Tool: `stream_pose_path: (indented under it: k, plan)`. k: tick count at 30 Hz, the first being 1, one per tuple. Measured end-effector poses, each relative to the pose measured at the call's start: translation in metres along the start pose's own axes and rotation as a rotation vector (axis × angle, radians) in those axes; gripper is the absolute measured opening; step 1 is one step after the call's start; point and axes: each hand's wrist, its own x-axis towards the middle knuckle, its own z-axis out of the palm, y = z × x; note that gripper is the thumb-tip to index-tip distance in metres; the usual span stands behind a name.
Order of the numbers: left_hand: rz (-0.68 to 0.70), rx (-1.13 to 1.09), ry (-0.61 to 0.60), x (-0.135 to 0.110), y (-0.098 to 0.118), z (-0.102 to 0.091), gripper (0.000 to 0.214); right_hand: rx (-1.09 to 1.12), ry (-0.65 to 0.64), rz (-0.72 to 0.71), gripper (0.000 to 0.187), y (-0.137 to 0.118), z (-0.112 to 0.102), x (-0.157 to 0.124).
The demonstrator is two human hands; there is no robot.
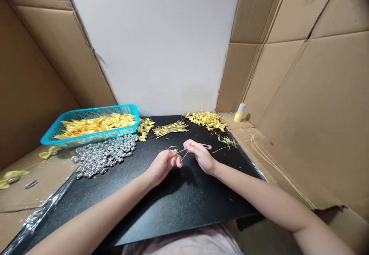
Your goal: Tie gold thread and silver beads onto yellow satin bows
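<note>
Both hands meet over the middle of the black board. My left hand (165, 165) is closed in a pinch on a thin yellow cord (184, 156), with a small yellow knot or bead (175, 151) at its fingertips. My right hand (201, 156) is closed too, its fingers pinching the cord's other part, which runs taut between the hands. A pink tool with a looped handle (206, 146) sticks out behind the right hand's fingers; its other end is hidden. Beyond the hands lies a bundle of gold twist ties (170, 129).
At the left, a turquoise basket (46, 139) holds yellow ribbon bows (95, 124), with many silver domed pieces (106, 155) before it. A pile of small yellow bows (206, 120), cord scraps (227, 140) and a thread spool (239, 113) lie right. Cardboard walls (311, 93) flank the board.
</note>
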Motion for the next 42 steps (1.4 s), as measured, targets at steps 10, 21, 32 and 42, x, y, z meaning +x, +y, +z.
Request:
stream_pose_path:
  k: [10,21,32,42]
  plan:
    - [-0.03,-0.057,-0.127,-0.004,0.007,0.004,0.039,-0.15,0.027,-0.024,0.023,0.004,0.001,-0.001]
    - [0.027,0.034,-0.038,-0.001,0.001,-0.001,0.03,0.027,0.203,-0.038,0.017,0.004,0.015,-0.013]
    - [0.059,0.064,-0.042,-0.003,0.003,0.001,0.033,-0.128,0.466,0.021,0.013,0.003,0.016,-0.017]
    - [0.02,0.016,-0.051,-0.003,0.001,0.001,0.035,-0.096,0.145,0.08,0.013,0.003,0.016,-0.014]
